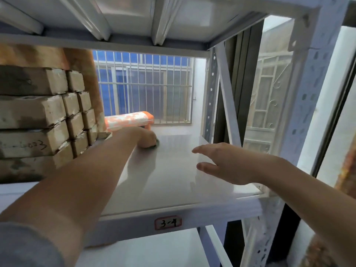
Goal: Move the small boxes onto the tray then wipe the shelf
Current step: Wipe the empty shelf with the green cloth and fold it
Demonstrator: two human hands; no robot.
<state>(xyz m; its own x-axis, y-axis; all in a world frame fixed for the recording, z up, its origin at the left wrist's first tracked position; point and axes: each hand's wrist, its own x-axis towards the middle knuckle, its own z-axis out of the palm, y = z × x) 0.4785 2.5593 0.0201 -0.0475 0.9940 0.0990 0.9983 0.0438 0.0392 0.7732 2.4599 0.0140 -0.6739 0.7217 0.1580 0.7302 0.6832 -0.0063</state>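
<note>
Shelf (173, 189) label (168, 222) reads "3-4".

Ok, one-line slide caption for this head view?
Left hand presses a green cloth on the white shelf beside stacked boxes; right hand hovers open.

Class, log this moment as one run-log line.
phase: wiping | left hand: presses green cloth on shelf, far back | right hand: open, above shelf | boxes: stacked left
</note>
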